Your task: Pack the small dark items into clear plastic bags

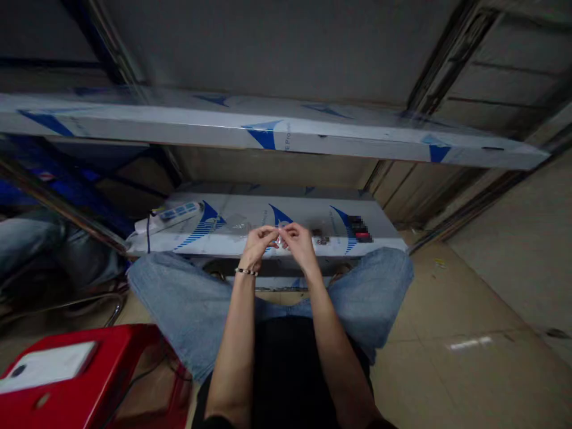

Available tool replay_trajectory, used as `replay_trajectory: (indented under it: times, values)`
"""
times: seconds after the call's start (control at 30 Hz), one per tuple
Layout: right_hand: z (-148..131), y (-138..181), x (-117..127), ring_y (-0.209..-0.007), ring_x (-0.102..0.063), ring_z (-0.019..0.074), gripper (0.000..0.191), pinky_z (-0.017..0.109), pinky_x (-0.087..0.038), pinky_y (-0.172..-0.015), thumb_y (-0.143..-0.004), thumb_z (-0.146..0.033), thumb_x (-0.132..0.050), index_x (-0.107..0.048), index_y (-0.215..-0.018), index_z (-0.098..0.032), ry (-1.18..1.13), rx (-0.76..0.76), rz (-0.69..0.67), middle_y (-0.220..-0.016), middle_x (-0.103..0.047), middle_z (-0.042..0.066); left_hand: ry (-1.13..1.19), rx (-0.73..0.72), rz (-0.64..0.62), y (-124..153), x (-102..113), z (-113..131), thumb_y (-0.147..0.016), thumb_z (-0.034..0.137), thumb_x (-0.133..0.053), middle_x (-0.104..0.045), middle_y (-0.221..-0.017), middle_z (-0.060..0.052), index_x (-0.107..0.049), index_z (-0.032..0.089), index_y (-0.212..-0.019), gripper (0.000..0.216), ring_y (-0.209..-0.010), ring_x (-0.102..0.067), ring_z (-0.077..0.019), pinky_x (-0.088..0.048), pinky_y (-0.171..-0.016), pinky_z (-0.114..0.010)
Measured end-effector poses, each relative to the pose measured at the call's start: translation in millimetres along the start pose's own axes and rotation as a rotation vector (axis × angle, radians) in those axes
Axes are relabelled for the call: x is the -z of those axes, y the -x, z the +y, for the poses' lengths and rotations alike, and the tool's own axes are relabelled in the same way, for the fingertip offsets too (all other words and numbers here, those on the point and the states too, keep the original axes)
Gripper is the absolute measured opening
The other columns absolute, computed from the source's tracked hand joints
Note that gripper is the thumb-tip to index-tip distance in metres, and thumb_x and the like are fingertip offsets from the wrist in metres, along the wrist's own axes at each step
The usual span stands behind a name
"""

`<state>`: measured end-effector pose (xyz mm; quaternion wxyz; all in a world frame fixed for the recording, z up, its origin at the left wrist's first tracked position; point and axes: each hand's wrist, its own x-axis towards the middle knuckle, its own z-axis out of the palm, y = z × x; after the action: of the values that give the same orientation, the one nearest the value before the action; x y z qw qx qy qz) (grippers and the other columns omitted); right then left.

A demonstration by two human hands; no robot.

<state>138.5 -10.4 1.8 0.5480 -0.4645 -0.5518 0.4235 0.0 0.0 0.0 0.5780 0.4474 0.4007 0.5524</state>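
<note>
My left hand and my right hand meet over the front of the lower shelf, fingertips closed in a pinch. Between them is a small clear, shiny piece of plastic, too small to make out further. Left of my left hand, crumpled clear plastic lies on the shelf. Several small brownish pieces lie just right of my right hand. Farther right sits a dark and red item, blurred by pixels.
A white power strip lies at the shelf's left end, its cable hanging over the edge. An upper shelf crosses above. At lower left, a phone rests on a red stool. Another person's leg shows at left.
</note>
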Motion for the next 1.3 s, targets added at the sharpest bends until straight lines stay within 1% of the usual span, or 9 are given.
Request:
replay_trajectory:
  times: [0.17,0.33,0.47,0.67,0.83,1.03,1.17,1.23,1.3]
  values:
    - [0.7,-2.5,-0.3,-0.055,-0.062,0.0140,0.037,0.021,-0.047,-0.045,-0.081,-0.056,-0.067,-0.064,-0.084,-0.019,0.076,-0.019,0.014,-0.071,-0.067,0.001,0.029,0.045,-0.012,-0.5,3.2,-1.7,-0.061,0.042,-0.089,-0.070,-0.069,-0.005,-0.072,0.011,-0.078,0.039,-0.060,-0.065,-0.0143,-0.055,-0.060,-0.026]
    - [-9.3,-1.6,-3.7,-0.049,-0.064,0.0119,0.035,0.019,-0.045,-0.042,-0.087,-0.054,-0.059,-0.063,-0.091,-0.019,-0.008,-0.023,-0.018,-0.077,-0.068,0.001,-0.101,-0.084,0.072,5.3,2.7,15.4,-0.062,0.042,-0.089,-0.071,-0.070,-0.005,-0.075,0.011,-0.078,0.038,-0.060,-0.064,-0.0146,-0.058,-0.063,-0.028]
    - [-12.9,0.4,-6.5,-0.047,-0.064,0.0114,0.034,0.018,-0.045,-0.042,-0.088,-0.052,-0.061,-0.063,-0.089,-0.018,-0.004,-0.001,-0.043,-0.075,-0.069,0.001,-0.194,-0.103,0.040,9.4,2.8,24.3,-0.065,0.047,-0.086,-0.072,-0.074,-0.005,-0.076,0.011,-0.080,0.040,-0.061,-0.065,-0.0155,-0.060,-0.062,-0.029]
    - [-9.1,0.3,-4.3,-0.044,-0.062,0.0123,0.033,0.019,-0.046,-0.042,-0.088,-0.050,-0.062,-0.063,-0.081,-0.018,0.077,-0.002,-0.034,-0.065,-0.067,0.000,-0.307,-0.073,-0.022,10.4,3.4,23.4,-0.069,0.048,-0.083,-0.072,-0.073,-0.007,-0.076,0.011,-0.080,0.039,-0.062,-0.066,-0.0171,-0.061,-0.061,-0.030]
    - [-10.3,-0.6,1.0,-0.048,-0.064,0.0133,0.028,0.019,-0.047,-0.045,-0.091,-0.044,-0.058,-0.064,-0.080,-0.019,0.145,0.019,-0.070,-0.065,-0.068,0.000,-0.408,-0.085,-0.061,12.1,0.6,27.5,-0.073,0.042,-0.078,-0.072,-0.075,-0.008,-0.074,0.011,-0.077,0.031,-0.064,-0.066,-0.0172,-0.058,-0.059,-0.027]
    - [-11.1,0.1,6.8,-0.052,-0.068,0.0136,0.022,0.018,-0.047,-0.046,-0.093,-0.033,-0.053,-0.065,-0.082,-0.018,0.222,0.006,-0.159,-0.076,-0.073,0.003,-0.609,-0.161,-0.105,9.6,3.5,26.2,-0.077,0.040,-0.073,-0.072,-0.070,-0.008,-0.073,0.013,-0.072,0.028,-0.062,-0.064,-0.0163,-0.049,-0.056,-0.024]
    - [-11.5,0.5,10.3,-0.054,-0.071,0.0149,0.023,0.018,-0.046,-0.045,-0.094,-0.034,-0.050,-0.065,-0.086,-0.018,0.215,-0.019,-0.160,-0.079,-0.074,0.003,-0.582,-0.178,-0.132,8.6,2.0,23.5,-0.081,0.043,-0.067,-0.071,-0.072,-0.008,-0.071,0.014,-0.074,0.030,-0.065,-0.064,-0.0172,-0.049,-0.060,-0.025]
    - [-13.8,1.1,12.4,-0.055,-0.071,0.0153,0.022,0.019,-0.045,-0.046,-0.094,-0.033,-0.051,-0.066,-0.086,-0.018,0.243,-0.025,-0.146,-0.078,-0.074,0.003,-0.567,-0.181,-0.122,8.9,-1.7,22.4,-0.082,0.039,-0.064,-0.071,-0.073,-0.007,-0.070,0.014,-0.074,0.026,-0.067,-0.065,-0.0173,-0.049,-0.063,-0.026]
    - [-17.5,1.9,14.4,-0.055,-0.071,0.0150,0.020,0.019,-0.046,-0.049,-0.092,-0.029,-0.053,-0.067,-0.083,-0.019,0.327,-0.023,-0.131,-0.075,-0.074,0.002,-0.625,-0.196,-0.073,9.6,-7.0,21.2,-0.079,0.032,-0.063,-0.070,-0.072,-0.005,-0.067,0.015,-0.072,0.019,-0.066,-0.064,-0.0167,-0.047,-0.063,-0.025]
